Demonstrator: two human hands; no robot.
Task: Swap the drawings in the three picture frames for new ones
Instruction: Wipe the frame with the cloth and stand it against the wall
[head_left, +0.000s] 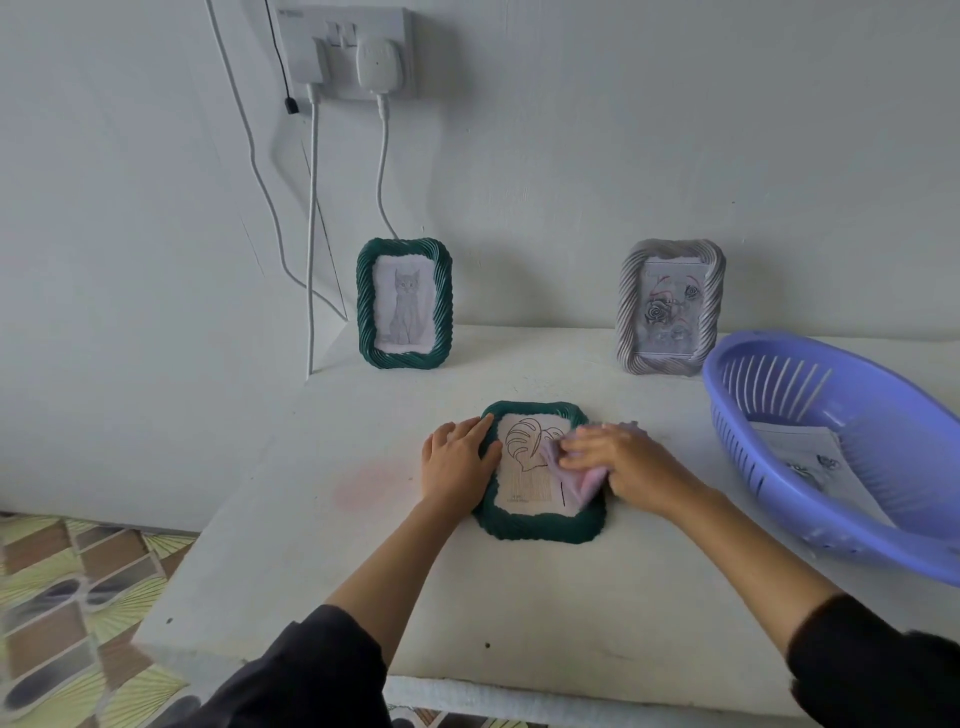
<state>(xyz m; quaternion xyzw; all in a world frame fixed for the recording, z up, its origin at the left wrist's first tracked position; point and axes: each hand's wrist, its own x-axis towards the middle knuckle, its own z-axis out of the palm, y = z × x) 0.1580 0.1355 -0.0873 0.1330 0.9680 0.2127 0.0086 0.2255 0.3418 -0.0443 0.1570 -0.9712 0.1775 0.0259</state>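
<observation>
The green picture frame (540, 526) lies flat, face up, on the white table (519, 603), just below the middle of the picture, and holds a line drawing of a large leaf (525, 448). The left hand (457, 460) rests on the frame's left rim, its fingers straight and together, palm down. The right hand (623, 465) lies over the right side of the frame on a pale lilac cloth (583, 480). Its fingers stretch nearly straight across the cloth and press it to the glass; the thumb is hidden and the hand is somewhat blurred. Both forearms are bare, with dark sleeves at the bottom edge. Further up, against the wall, two more frames stand upright and well apart: a second green frame (367, 306) left of centre with a cat drawing (405, 307), and a grey frame (626, 325) right of centre with a rose drawing (667, 312). At the right edge a purple slotted basket (831, 522) sits tilted on the table with printed sheets (808, 457) inside. In the upper left a wall socket (345, 49) carries two plugs, their white cables (311, 234) hanging down behind the table.
</observation>
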